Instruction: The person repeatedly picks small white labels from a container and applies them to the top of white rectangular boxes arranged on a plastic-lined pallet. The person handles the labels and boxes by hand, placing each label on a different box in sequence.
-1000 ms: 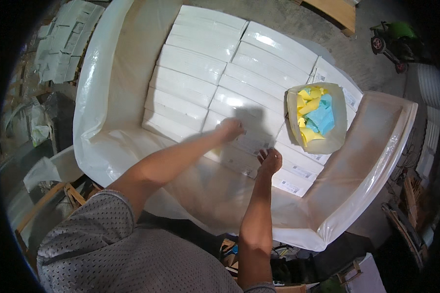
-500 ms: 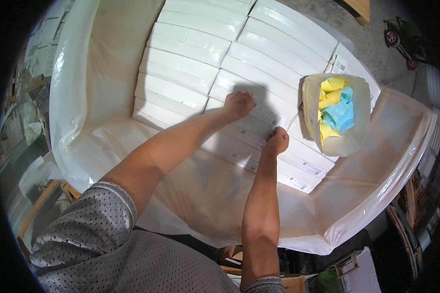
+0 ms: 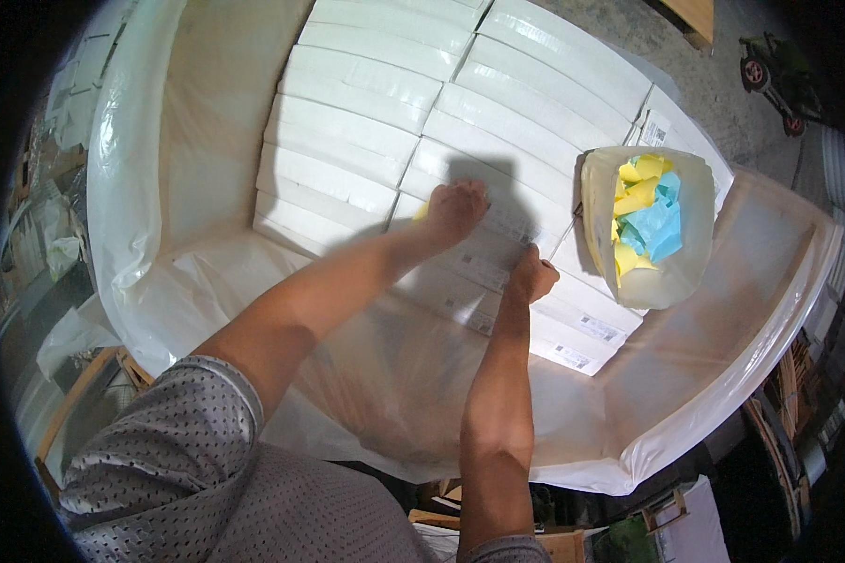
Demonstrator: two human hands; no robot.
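Note:
My left hand (image 3: 456, 208) is closed above a row of white boxes (image 3: 357, 86), its fingers curled out of sight. A small bit of yellow paper (image 3: 422, 212) shows beside its wrist. Close by on the right, my right hand (image 3: 534, 274) is pinched down against a box that bears a printed label (image 3: 513, 227). Whatever either hand holds is too small or hidden to make out. My arms throw a shadow over the boxes between them.
A cut-open translucent plastic container (image 3: 693, 272) with crumpled yellow and blue paper (image 3: 655, 228) stands on the boxes at right. Plastic sheeting (image 3: 131, 188) lines the crate around the stack. A wheeled cart (image 3: 765, 80) and a wooden piece (image 3: 687, 17) are on the floor at upper right.
My left hand has shifted very slightly down, and more yellow shows beside its wrist. My right hand has turned a little and stays at nearly the same spot.

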